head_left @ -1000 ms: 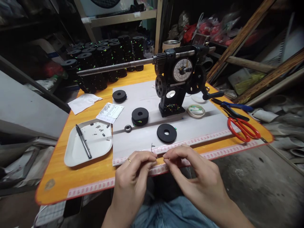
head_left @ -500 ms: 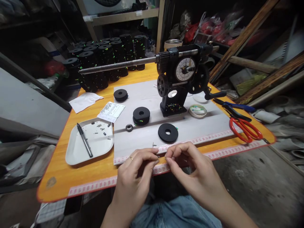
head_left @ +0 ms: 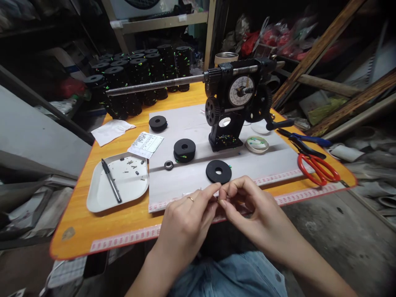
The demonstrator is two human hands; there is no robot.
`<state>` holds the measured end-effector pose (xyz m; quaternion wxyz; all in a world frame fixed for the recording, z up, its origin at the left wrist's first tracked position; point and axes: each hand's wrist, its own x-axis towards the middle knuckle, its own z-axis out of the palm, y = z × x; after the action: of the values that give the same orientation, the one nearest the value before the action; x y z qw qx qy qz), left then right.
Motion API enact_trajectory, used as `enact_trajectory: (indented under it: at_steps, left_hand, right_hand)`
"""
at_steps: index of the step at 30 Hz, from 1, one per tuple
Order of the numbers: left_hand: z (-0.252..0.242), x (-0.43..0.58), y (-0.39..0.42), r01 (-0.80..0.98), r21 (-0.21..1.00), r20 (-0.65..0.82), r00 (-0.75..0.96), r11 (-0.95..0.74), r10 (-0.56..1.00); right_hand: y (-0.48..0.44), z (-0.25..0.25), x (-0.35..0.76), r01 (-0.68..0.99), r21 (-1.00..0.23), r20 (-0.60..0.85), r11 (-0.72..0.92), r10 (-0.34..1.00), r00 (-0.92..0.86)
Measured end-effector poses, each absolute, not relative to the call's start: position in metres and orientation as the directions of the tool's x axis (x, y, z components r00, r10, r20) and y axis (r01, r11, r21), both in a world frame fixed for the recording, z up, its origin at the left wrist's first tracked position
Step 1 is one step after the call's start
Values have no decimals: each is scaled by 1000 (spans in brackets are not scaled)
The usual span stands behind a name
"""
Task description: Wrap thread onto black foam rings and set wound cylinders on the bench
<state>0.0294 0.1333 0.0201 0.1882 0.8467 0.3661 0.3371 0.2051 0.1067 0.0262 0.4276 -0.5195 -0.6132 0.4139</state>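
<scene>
My left hand (head_left: 192, 214) and my right hand (head_left: 247, 202) meet fingertip to fingertip over the front edge of the grey board (head_left: 167, 185). Both are closed in a pinch. Whatever lies between the fingers is too small and too hidden to name. A ring is on a finger of my left hand. Just beyond the fingertips a flat black foam spool (head_left: 218, 171) lies on the board. Farther back left sits a thicker black foam spool (head_left: 185, 150), with a small round metal-and-black part (head_left: 168, 165) beside it.
A hand-cranked winding machine (head_left: 238, 103) with a dial stands behind. Left is a white tray (head_left: 93, 198) holding a pen (head_left: 111, 181) and small bits. Red-handled scissors (head_left: 318, 169) and blue-handled pliers (head_left: 306, 140) lie right. Stacked black spools (head_left: 139, 78) fill the back left.
My left hand has moved right and slightly up, closing the gap to my right hand. The fingertips now meet, and the left hand's fingers have straightened.
</scene>
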Motion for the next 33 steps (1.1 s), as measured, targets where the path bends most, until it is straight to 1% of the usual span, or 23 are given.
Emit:
enact_trajectory:
  at_steps: [3, 5, 7, 9, 12, 16, 19, 21, 22, 24, 26, 28, 30, 31, 33]
  left_hand:
    - [21, 29, 135, 495, 544, 467, 493, -678, 734]
    - [22, 29, 136, 465, 546, 510, 477, -697, 716]
    - [22, 28, 137, 404, 572, 554, 451, -714, 700]
    - [22, 28, 137, 353, 611, 568, 427, -708, 703]
    - [23, 27, 136, 337, 680, 530, 389, -651, 754]
    - [25, 25, 133, 338, 770, 460, 296, -542, 837]
    - [26, 24, 132, 325, 824, 397, 254, -464, 882]
    - [27, 24, 131, 324, 860, 330, 237, -394, 914]
    - [28, 23, 131, 321, 876, 295, 231, -359, 927]
    - [29, 23, 132, 308, 897, 258, 220, -318, 941]
    - [30, 22, 133, 302, 898, 262, 219, -321, 940]
    - [30, 22, 134, 313, 888, 277, 223, -338, 935]
    - [30, 23, 135, 328, 882, 274, 224, -337, 935]
    - [30, 23, 135, 332, 882, 270, 223, -333, 937]
    - [30, 24, 134, 332, 886, 261, 219, -324, 940]
  right_hand:
    - [107, 27, 207, 278, -955, 77, 105, 991, -111]
    - [108, 29, 207, 268, -958, 73, 102, 990, -118]
    - [109, 31, 206, 254, -962, 70, 99, 990, -121]
    - [110, 33, 204, 231, -968, 67, 94, 990, -124]
    - [111, 34, 201, 166, -982, 70, 88, 992, -108]
    - [112, 35, 197, 8, -998, 65, 65, 998, -13]
    - [112, 34, 195, -31, -997, 74, 75, 997, 30]
    - [112, 32, 195, 9, -993, 120, 120, 992, 47]
    - [111, 31, 195, 62, -986, 157, 154, 986, 54]
    - [110, 31, 196, 245, -937, 266, 249, 963, 38]
    - [108, 33, 199, 446, -817, 392, 366, 919, -36]
    - [108, 35, 202, 566, -687, 483, 457, 868, -114]
    - [107, 36, 204, 613, -630, 515, 476, 847, -128]
    - [107, 36, 205, 619, -638, 507, 459, 855, -112]
    - [106, 34, 205, 587, -708, 455, 392, 889, -46]
